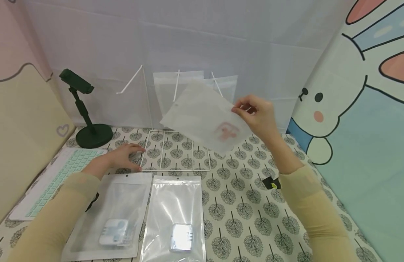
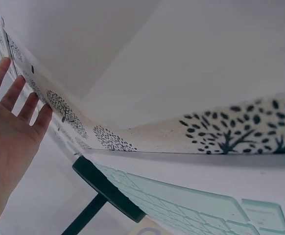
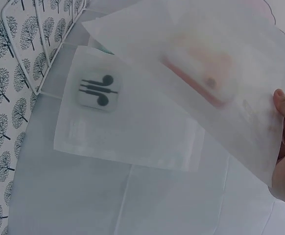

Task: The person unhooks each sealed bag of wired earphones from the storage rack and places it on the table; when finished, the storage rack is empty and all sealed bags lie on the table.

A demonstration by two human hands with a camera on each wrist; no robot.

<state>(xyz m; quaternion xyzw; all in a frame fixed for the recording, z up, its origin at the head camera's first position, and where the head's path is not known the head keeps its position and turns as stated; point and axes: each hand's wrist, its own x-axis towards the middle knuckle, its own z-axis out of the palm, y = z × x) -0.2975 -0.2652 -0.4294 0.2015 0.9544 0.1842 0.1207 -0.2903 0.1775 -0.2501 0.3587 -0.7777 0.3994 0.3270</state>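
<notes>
My right hand [image 1: 259, 114] pinches the edge of a frosted plastic bag [image 1: 198, 112], raised and tilted in front of a white wire rack [image 1: 177, 170]. A reddish item shows faintly inside it; its exact kind is blurred. Behind it, two pale bags [image 1: 162, 83] hang at the rack's hooks, partly hidden. In the right wrist view, one hanging bag [image 3: 137, 132] contains earphones [image 3: 98, 90]. My left hand [image 1: 123, 157], fingers spread, is at the left side of the rack's base; contact is unclear. Its fingers [image 2: 16, 92] look extended in the left wrist view.
Two bags lie flat at the front: a frosted one [image 1: 133, 196] and a clearer one [image 1: 175, 200], each with a small boxy item inside. A mint-green and white keyboard [image 1: 66, 174] lies left. Behind it stands a dark green stand [image 1: 94, 136]. Fabric hangs along the back and sides.
</notes>
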